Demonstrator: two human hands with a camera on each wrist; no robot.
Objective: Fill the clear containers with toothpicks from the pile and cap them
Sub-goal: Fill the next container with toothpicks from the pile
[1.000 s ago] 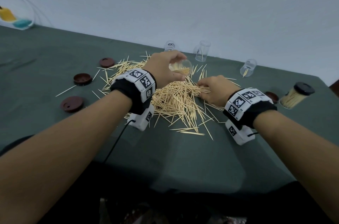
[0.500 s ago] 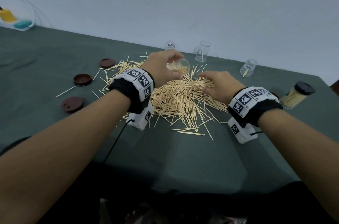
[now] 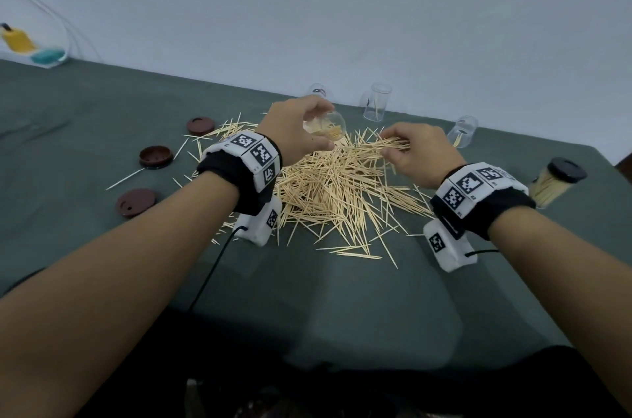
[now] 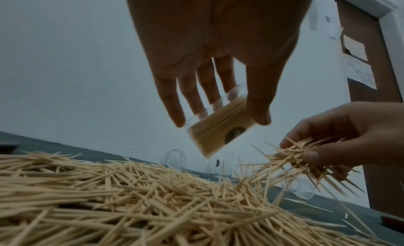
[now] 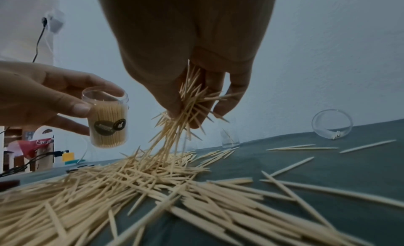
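A big pile of toothpicks (image 3: 335, 185) (image 4: 131, 194) (image 5: 122, 184) lies on the green cloth. My left hand (image 3: 301, 130) (image 4: 218, 118) holds a clear container (image 3: 326, 128) (image 4: 216, 128) (image 5: 107, 118), partly filled with toothpicks, in the air above the far side of the pile, thumb and fingers round its wall. To its right my right hand (image 3: 393, 151) (image 5: 192, 118) pinches a messy bunch of toothpicks (image 4: 306, 159) (image 5: 183, 108) lifted just off the pile, some trailing down to it.
Empty clear containers sit at the back: one upright (image 3: 376, 106), two on their sides (image 3: 462, 132) (image 3: 318, 91). A filled, capped container (image 3: 555, 180) lies at the right. Three brown caps (image 3: 200, 125) (image 3: 154, 157) (image 3: 136, 201) are left of the pile.
My right hand has risen from the pile with a bunch of toothpicks and moved toward the container. The left hand stayed nearly in place with the container.
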